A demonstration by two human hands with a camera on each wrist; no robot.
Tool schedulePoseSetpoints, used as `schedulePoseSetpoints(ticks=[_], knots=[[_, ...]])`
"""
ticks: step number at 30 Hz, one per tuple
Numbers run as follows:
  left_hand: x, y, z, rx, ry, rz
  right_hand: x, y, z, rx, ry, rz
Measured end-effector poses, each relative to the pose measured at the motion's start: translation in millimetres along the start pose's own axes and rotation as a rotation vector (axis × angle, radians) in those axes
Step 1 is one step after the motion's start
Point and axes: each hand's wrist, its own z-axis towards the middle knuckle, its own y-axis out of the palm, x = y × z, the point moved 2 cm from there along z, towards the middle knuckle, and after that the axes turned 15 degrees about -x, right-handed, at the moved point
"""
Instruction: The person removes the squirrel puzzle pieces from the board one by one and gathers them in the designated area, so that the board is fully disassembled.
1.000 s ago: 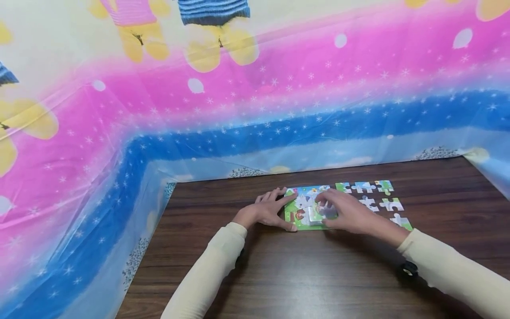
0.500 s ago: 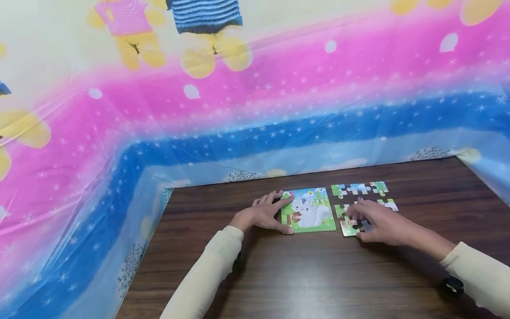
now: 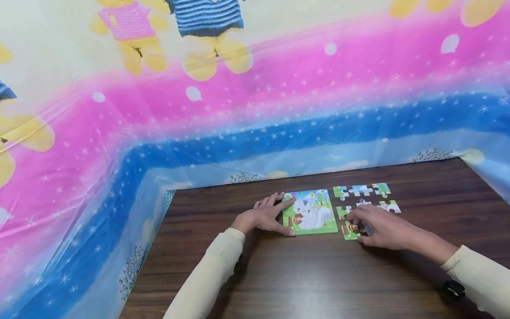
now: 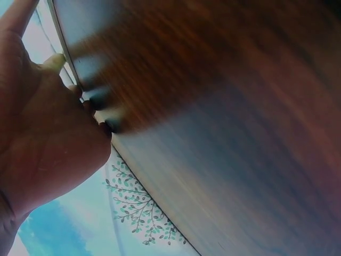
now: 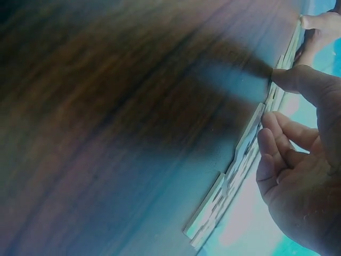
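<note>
A square picture board with a white squirrel on green lies on the table. My left hand rests at its left side with fingers spread, index finger over the upper left part and thumb at the lower edge. To the right of the board, my right hand pinches a green jigsaw piece with a red-brown patch, between thumb and fingers, low over the table. In the right wrist view, the thumb of my right hand reaches toward the piece edges while other fingers curl. Pieces beneath my right hand are partly hidden.
Several loose jigsaw pieces lie in rows right of the board. Another piece shows just beyond my right hand. The brown wooden table meets a pink and blue printed cloth at the back and left.
My right hand has carried the jigsaw piece rightward from over the board to the lower left of the loose pieces, then shifted it only slightly. My left hand stays on the board.
</note>
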Motion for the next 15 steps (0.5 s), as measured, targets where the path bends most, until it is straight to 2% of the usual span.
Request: schedulePoseSetpoints(ticks=[5, 9, 12, 15], knots=[[-0.1, -1.3, 2.1, -0.017, -0.029, 0.014, 0.1, -3.2, -4.2, 0.038, 0.008, 0.012], [2.3, -1.0, 1.0, -0.013, -0.049, 0.031, 7.4, -14.0, -6.6, 0.084, 0.031, 0.043], [6.3, -1.9, -4.8, -0.007, -0.050, 0.028, 21.7, -26.7, -8.5, 0.133, 0.055, 0.062], [13.3, -6.6, -16.8, 0.010, -0.017, -0.003, 42.9, -41.5, -12.8, 0.187, 0.091, 0.086]])
